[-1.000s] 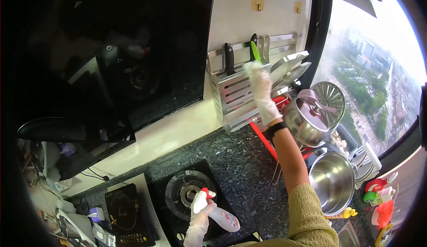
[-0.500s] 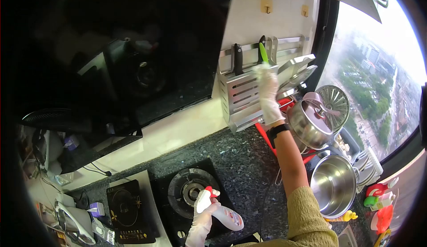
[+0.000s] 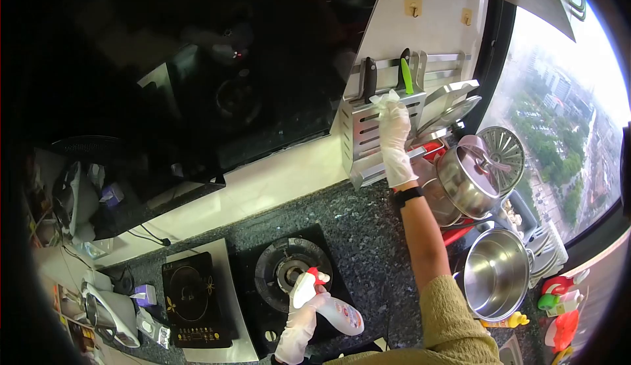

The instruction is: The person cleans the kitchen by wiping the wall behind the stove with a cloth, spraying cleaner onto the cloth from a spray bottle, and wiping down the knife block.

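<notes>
My left hand [image 3: 300, 325], in a clear glove, grips a white spray bottle [image 3: 342, 315] with a red trigger over the black gas stove [image 3: 250, 279]. My right hand [image 3: 394, 128], also gloved, reaches up to the metal wall rack [image 3: 366, 128] with its fingers closed on a pale, crumpled cloth [image 3: 386, 100] at the rack's upper edge. Just above that hand, a black-handled knife [image 3: 370, 79] and a green-handled knife [image 3: 407, 76] stand in the rack.
To the right are a lidded pot [image 3: 463, 184], an open steel pot [image 3: 496, 276] and a dish rack [image 3: 545, 250]. An induction cooker [image 3: 190, 299] lies left of the stove. A dark range hood [image 3: 197, 56] hangs at the upper left.
The view has shifted, so the scene sits further right. My right hand has moved left along the rack's top, away from the green handle. My left hand still holds the bottle.
</notes>
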{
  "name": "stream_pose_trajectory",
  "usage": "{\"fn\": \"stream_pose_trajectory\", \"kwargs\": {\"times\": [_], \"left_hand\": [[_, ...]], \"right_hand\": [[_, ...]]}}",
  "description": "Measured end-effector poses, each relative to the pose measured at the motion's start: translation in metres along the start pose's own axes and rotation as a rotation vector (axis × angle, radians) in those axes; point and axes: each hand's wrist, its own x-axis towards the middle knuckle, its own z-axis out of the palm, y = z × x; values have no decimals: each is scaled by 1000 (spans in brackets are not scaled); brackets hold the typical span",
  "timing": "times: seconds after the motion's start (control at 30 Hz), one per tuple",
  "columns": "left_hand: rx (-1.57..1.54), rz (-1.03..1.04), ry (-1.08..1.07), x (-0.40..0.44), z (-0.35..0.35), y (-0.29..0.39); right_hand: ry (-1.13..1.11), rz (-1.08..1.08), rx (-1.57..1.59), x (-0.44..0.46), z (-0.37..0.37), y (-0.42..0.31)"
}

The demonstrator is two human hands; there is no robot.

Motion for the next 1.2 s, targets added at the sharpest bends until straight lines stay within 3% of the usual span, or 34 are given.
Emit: {"fn": "stream_pose_trajectory", "kwargs": {"times": [0.07,0.1,0.13,0.2,0.3,0.33,0.4,0.57,0.7,0.8,0.93,0.97,1.07,1.13,1.17,1.2], "left_hand": [[19,-5,3,2,-1,0],[26,-14,-2,3,0,-2],[33,-22,-7,4,1,-4],[16,-24,-14,1,6,-5],[54,13,-10,10,-3,-6],[44,-19,21,7,-5,-5],[-16,-24,32,8,-8,-5],[99,-17,20,13,-8,-3],[54,-25,8,14,-4,-5],[62,-17,4,17,1,-8],[45,-66,3,17,4,-12],[39,-63,-4,19,4,-11],[29,-41,6,18,3,-9],[31,-23,1,16,3,-7],[36,-15,1,16,1,-6],[43,-15,5,18,-1,-6]], "right_hand": [[300,-297,101,-23,17,-16],[289,-209,182,-41,32,-23],[201,-345,189,-50,23,-41],[-93,-31,434,-81,32,-38],[79,-297,167,-80,22,-19],[211,-271,556,-64,-3,-56],[266,-219,90,-46,-5,-43],[204,-214,17,-72,33,-14],[-67,-70,76,-109,24,8],[151,-164,105,-80,8,-23],[163,-55,67,-64,36,-26],[268,-121,96,-75,37,-29],[52,-154,170,-115,35,0],[60,-121,44,-117,32,17],[205,-101,324,-100,29,7],[-9,279,663,-84,13,2]]}}
